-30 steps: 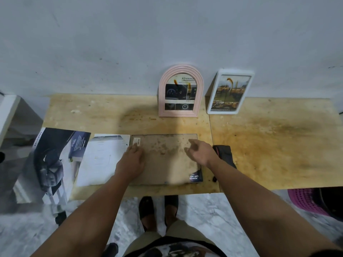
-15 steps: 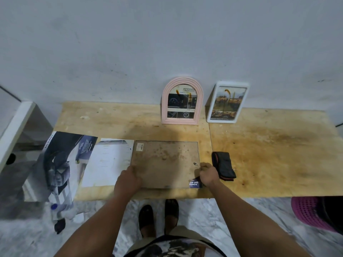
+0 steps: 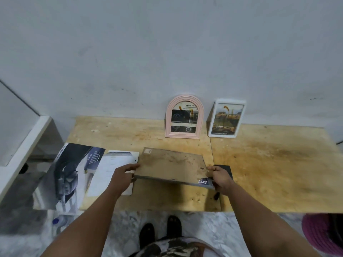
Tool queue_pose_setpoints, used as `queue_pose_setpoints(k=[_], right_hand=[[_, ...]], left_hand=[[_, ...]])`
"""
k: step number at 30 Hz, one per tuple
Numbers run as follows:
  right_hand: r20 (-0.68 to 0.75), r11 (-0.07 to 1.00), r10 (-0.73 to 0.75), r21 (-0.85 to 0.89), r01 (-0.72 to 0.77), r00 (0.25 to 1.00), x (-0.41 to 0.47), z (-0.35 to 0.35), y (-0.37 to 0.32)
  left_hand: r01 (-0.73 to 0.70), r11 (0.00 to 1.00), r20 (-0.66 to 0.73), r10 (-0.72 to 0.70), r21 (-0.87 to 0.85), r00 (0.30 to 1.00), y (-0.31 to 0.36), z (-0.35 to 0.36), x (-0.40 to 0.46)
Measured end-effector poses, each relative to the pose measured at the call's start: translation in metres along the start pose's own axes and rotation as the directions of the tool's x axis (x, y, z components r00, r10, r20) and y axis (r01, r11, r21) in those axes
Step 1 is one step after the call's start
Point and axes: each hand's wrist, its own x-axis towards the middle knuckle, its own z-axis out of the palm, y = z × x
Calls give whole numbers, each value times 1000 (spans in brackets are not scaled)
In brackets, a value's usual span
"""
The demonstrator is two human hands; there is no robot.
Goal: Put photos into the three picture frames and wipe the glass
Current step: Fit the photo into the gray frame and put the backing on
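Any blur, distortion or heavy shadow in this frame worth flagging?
Head view: wide-angle bend shows along the table edge; the frame lifted by the left hand and right hand throws a dark shadow beneath it; brochure at left looks soft; no strong glare.

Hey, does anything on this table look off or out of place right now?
A printed blue photo corner sticks out from under the third frame's brown backing, so the photo looks unseated. The wooden table is heavily stained.

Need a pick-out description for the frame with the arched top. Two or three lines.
Start at the wooden table against the grey wall. Two frames stand at its back edge, leaning on that wall. The pink frame is the left one; its rounded arch top sets it apart from the rectangular white frame beside it.
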Motion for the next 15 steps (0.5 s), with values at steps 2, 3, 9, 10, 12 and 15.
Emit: queue_pose_setpoints(k=[2, 3, 9, 10, 12, 15], right_hand=[[36, 997, 6, 75, -9, 999, -12, -4, -15], [37, 996, 11, 90, -14, 999, -16, -7, -22], [33, 935, 3, 353, -14, 999, -22, -21, -49], [51, 930, -6, 367, -13, 999, -25, -24, -53], [90, 937, -18, 348, -14, 996, -29, -29, -58], [109, 967, -59, 255, 29, 992, -30, -29, -59]], left_hand=[[-39, 999, 12, 39, -10, 999, 9, -3, 3], [-59, 998, 23, 59, -9, 998, 14, -6, 4], [-137, 984, 59, 145, -113, 988, 42, -13, 12], [-135, 983, 43, 142, -128, 989, 45, -13, 14], [-105, 977, 37, 114, -187, 993, 50, -12, 17], [-13, 933, 49, 33, -359, 998, 52, -6, 20]])
